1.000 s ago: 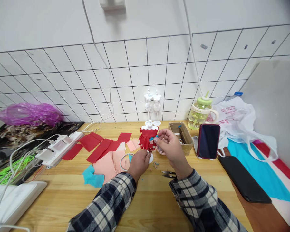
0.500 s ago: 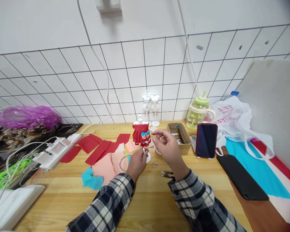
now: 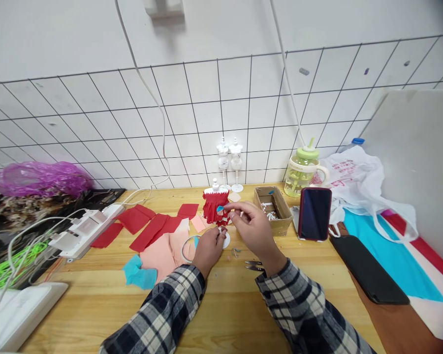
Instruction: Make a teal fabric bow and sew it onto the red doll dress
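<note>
A miniature dress-form mannequin [image 3: 215, 187] stands upright in front of me, wearing a red pleated dress [image 3: 210, 205]. On the dress front sits a small blue and pink bow [image 3: 220, 210]. Low down, my left hand [image 3: 208, 250] is closed round the mannequin's white stem, just above its round base [image 3: 226, 240]. My right hand [image 3: 255, 230] reaches in from the right, with thumb and forefinger pinched at the bow's right side and covering that part. Small thread snips [image 3: 254, 266] lie by my right wrist, near some thread scraps [image 3: 236, 252].
Red [image 3: 149, 232] and peach fabric pieces [image 3: 158, 258], a blue scrap [image 3: 140, 273] and a tape roll [image 3: 186, 250] lie left. Two bare mannequins [image 3: 236, 162] stand behind. Rightward are a cardboard box [image 3: 282, 226], a phone [image 3: 315, 215], a drink bottle [image 3: 297, 172] and a black phone-like slab [image 3: 369, 270].
My right hand has moved left onto the bow, whose right side it now covers. The dressed mannequin has turned slightly, while my left hand keeps its hold on the stem.
</note>
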### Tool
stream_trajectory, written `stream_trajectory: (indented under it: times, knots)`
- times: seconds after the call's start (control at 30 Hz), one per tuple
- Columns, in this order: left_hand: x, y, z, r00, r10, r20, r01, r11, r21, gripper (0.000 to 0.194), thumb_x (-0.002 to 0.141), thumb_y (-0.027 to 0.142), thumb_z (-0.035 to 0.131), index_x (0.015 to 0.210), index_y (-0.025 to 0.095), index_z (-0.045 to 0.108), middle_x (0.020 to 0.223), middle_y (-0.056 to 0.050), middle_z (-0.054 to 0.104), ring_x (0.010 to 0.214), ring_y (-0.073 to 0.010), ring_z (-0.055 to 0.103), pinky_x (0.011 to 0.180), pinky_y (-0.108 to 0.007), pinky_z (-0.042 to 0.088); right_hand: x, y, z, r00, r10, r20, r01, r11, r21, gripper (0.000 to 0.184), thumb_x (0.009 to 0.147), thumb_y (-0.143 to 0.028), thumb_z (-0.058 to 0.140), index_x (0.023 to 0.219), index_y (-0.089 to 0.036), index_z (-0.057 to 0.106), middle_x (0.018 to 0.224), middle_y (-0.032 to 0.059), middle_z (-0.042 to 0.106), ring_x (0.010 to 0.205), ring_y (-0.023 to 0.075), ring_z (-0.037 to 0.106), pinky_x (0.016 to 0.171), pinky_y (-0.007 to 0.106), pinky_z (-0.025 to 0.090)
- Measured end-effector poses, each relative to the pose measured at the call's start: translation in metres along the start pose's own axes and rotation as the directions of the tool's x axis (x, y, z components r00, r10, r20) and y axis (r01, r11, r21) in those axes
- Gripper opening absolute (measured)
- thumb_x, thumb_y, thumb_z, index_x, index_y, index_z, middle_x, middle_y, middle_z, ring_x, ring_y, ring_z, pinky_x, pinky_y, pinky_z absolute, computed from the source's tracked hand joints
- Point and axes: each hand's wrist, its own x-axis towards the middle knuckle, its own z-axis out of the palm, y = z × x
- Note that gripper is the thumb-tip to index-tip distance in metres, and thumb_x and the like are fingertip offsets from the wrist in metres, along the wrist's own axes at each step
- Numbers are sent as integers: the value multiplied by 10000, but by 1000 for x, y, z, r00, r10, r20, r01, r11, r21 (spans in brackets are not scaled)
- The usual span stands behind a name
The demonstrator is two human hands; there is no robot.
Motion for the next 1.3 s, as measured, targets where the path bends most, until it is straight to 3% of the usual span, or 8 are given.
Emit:
stream_trajectory:
  times: [0.23,0.37,0.47,0.6,0.7,0.87,1.1,1.3]
  knots:
    - [2,4,-2,1000,0,-13,1,1000,12,292,959,322,384,983,186,641,867,-74,680,843,-211,618,737,-301,427,-1,-3,0,998,22,-53,-19,998,64,185,811,-202,563,908,-225,719,743,-5,550,492,91,350,483,247,295]
    - [3,5,-3,1000,-8,-18,8,1000,14,260,947,303,407,987,183,634,906,-87,690,863,-212,630,744,-304,439,-27,15,13,994,-73,-78,70,997,-38,166,804,-153,548,830,-225,696,699,0,568,558,127,434,553,268,343]
    - [3,5,-3,999,-24,-21,25,1000,19,246,941,326,423,1007,183,612,927,-90,693,889,-215,638,758,-311,447,-62,43,30,995,-97,-4,96,990,-106,184,788,-114,534,802,-237,670,726,15,608,633,165,513,618,300,384]
    - [4,2,-1,997,-74,-38,75,996,43,186,912,334,469,953,174,553,818,-75,672,794,-223,643,691,-313,442,-94,67,45,976,-31,214,69,982,-174,234,742,-71,540,809,-241,687,738,9,620,694,172,578,650,290,413]
    - [5,1,0,996,-82,-41,84,996,40,148,896,322,492,945,184,506,789,-51,663,729,-207,640,639,-293,429,-95,72,46,965,-20,263,85,967,-241,246,738,-68,530,837,-220,695,782,15,644,732,160,596,690,275,426]
    - [2,4,-4,999,-40,-30,41,999,19,126,899,298,484,963,192,502,835,-47,673,766,-199,646,677,-295,440,-87,77,43,970,24,242,64,935,-348,239,733,-61,528,820,-211,692,790,17,652,723,156,594,676,263,418]
    - [-1,3,-10,1000,4,-28,-4,1000,-26,238,955,327,387,1087,194,535,903,-74,681,861,-219,645,736,-316,449,-88,81,42,974,3,225,85,922,-377,229,749,-73,521,825,-212,686,777,18,633,730,157,588,684,261,420]
    - [-4,3,-11,998,55,16,-54,996,-74,304,987,341,297,888,208,552,843,-56,688,806,-196,650,704,-292,452,-89,76,38,990,-86,108,119,930,-349,357,789,-115,504,1116,-210,611,870,43,629,791,181,581,727,288,432]
